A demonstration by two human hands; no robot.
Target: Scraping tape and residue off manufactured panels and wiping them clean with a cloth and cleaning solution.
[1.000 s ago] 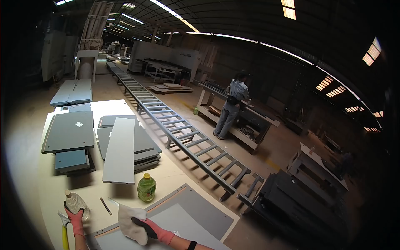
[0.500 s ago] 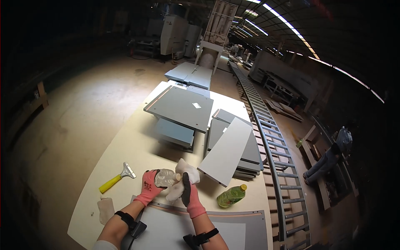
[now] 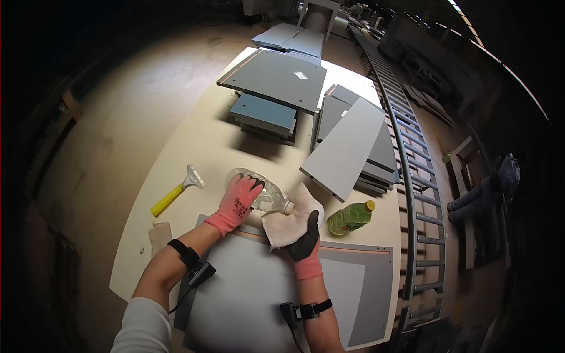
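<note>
My left hand (image 3: 240, 197), in a pink and black work glove, grips a clear plastic bottle (image 3: 272, 197) that lies tilted with its capped neck toward the right. In my right hand (image 3: 307, 240), gloved alike, is a whitish cloth (image 3: 288, 222), spread over the palm and fingers. The bottle's neck touches or nearly touches the cloth. Below both hands lies a grey panel (image 3: 376, 282) with an orange-edged strip. Right of the cloth stands a green bottle with a yellow cap (image 3: 351, 217).
A yellow-handled scraper (image 3: 176, 191) and a folded cloth (image 3: 159, 236) lie on the cream table (image 3: 141, 259) to the left. Grey panels (image 3: 271, 79) are stacked beyond, others (image 3: 347, 147) at the right. A roller conveyor (image 3: 421, 200) runs alongside; a person (image 3: 485, 185) stands past it.
The view has tipped downward, so the table sits higher. The clear bottle has turned more sideways, my left hand now over its top. The cloth has opened out across my right hand.
</note>
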